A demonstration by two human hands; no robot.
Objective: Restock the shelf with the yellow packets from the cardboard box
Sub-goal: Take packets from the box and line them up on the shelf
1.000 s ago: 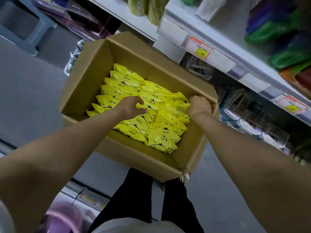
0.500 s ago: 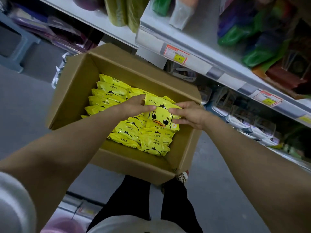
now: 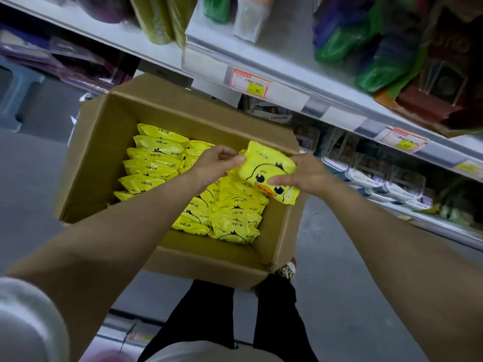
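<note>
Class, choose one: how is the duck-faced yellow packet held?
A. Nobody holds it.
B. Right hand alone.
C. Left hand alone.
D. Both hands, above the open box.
D: the left hand and the right hand each grip one side of the duck-faced packet over the cardboard box.

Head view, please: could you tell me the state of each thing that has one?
Cardboard box: open, partly full.
Duck packet: held above the box, duck face up.
Boxed yellow packets: standing on edge in rows.
Left hand: pinches the duck packet's edge.
Right hand: grips its other side.
</note>
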